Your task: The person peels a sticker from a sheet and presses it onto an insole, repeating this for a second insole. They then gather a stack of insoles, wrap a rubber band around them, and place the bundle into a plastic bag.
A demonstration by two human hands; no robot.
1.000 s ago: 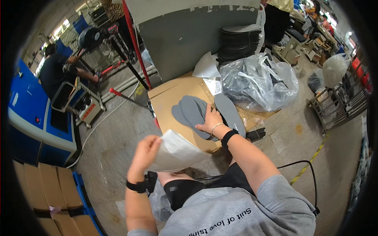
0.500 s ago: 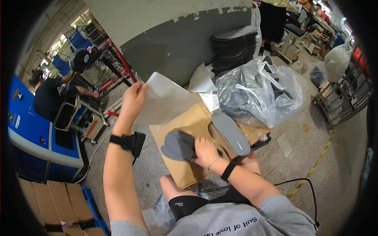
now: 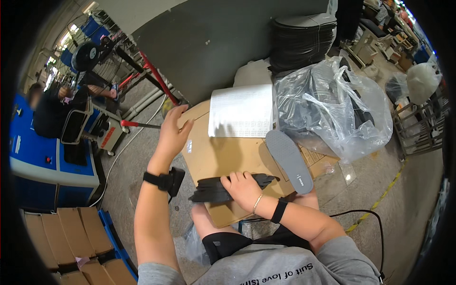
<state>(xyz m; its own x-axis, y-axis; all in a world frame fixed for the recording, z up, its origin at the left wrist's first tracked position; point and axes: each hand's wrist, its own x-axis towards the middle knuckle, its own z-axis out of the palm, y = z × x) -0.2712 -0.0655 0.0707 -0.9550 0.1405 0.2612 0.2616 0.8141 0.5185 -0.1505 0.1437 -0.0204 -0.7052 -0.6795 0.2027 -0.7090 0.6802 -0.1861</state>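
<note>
My right hand (image 3: 243, 191) is closed around a bundle of dark grey insoles (image 3: 205, 190), turned on edge above the near part of a cardboard box (image 3: 199, 128). Fingers apart and holding nothing, my left hand (image 3: 174, 130) hovers by the left edge of the cardboard. A white printed sheet (image 3: 241, 110) lies at the cardboard's far side, beyond both hands. To the right of my right hand rests a single grey insole (image 3: 290, 160), its heel toward me. My palm and fingers hide the middle of the bundle.
A clear plastic bag (image 3: 327, 107) of dark pieces lies at the back right, beside a tall stack of dark sheets (image 3: 302, 42). Red-handled bars (image 3: 156, 76) and a blue machine (image 3: 35, 142) stand left, near a seated person. Brown cartons (image 3: 66, 232) sit lower left.
The sheet has left my left hand and now lies on the cardboard. My right hand has turned the insoles from showing their flat faces to standing on edge.
</note>
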